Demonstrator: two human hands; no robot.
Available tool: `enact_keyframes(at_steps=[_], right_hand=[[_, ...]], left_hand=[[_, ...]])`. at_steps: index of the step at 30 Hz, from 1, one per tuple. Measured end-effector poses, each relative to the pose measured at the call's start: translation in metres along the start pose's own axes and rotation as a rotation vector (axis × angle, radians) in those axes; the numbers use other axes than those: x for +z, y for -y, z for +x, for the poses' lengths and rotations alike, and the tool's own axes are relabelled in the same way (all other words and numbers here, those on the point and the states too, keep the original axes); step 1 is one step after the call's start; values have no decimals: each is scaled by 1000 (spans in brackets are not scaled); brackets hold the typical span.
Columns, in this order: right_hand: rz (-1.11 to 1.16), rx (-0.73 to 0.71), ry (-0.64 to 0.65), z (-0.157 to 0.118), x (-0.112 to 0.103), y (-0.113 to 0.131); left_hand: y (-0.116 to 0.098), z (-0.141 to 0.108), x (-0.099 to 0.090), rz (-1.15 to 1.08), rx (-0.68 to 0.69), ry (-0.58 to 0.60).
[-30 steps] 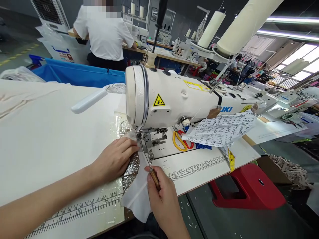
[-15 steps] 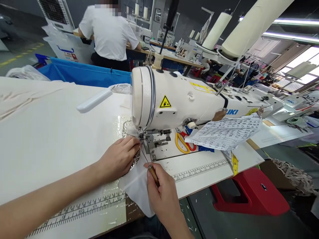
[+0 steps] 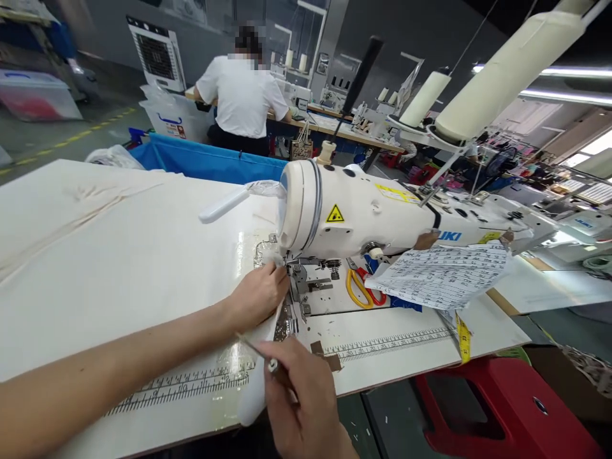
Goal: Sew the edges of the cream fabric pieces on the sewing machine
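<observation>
"Where is the thin white cloth (image 3: 252, 392)?"
"On the white counter (image 3: 157, 274), at the white sewing machine (image 3: 358, 220). Left hand (image 3: 261, 292) curls over it, grip I cannot tell; right hand (image 3: 306, 392) is closed around a slim metal awl (image 3: 272, 366). I would guide it flat."
"Containers?"
"Far left, a clear plastic box (image 3: 36, 83) with something red (image 3: 36, 109)."

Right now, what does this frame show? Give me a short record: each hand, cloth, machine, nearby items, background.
Left hand: on the cloth, close to the machine's needle area
Right hand: gripping an awl, tip pointing left
Cloth: white, partly hidden by both hands
Machine: white, warning triangle on head
Nearby: scissors, paper, tape measure
Background: seated person, blue bin
</observation>
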State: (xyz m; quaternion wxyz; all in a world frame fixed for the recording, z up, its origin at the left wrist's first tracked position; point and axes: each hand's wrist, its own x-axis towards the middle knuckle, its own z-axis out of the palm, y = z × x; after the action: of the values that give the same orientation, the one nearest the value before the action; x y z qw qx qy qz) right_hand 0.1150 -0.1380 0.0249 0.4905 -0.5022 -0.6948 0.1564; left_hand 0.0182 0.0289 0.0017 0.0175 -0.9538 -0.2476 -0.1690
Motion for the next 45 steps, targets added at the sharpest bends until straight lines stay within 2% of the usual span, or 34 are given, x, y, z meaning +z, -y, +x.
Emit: enact_keyframes(at_steps=[3,6,8,11,14,17,20,45], right_hand=[[-147,41,-69,-19,2,-1],[-211,147,-59,-27,-4,-11],[-243,225,-35,-23,-9,-19],[-354,317,8,-9,-14,-32],[-511,281,-5,4,-11,-41],[-606,208,-85,12,-4,-47],[-602,187,-113,16,0,-51],[-608,206,-67,16,3,-56]], left_hand=[[10,-4,4,-55,-44,-78],[25,-8,9,-318,-89,-150],[32,-8,9,-486,-124,-148],[35,-6,8,-581,-186,-113],[35,-3,6,-639,-234,-106],[35,-2,5,-671,-262,-97],[35,-2,5,-685,-277,-82],[32,0,2,-686,-287,-72]])
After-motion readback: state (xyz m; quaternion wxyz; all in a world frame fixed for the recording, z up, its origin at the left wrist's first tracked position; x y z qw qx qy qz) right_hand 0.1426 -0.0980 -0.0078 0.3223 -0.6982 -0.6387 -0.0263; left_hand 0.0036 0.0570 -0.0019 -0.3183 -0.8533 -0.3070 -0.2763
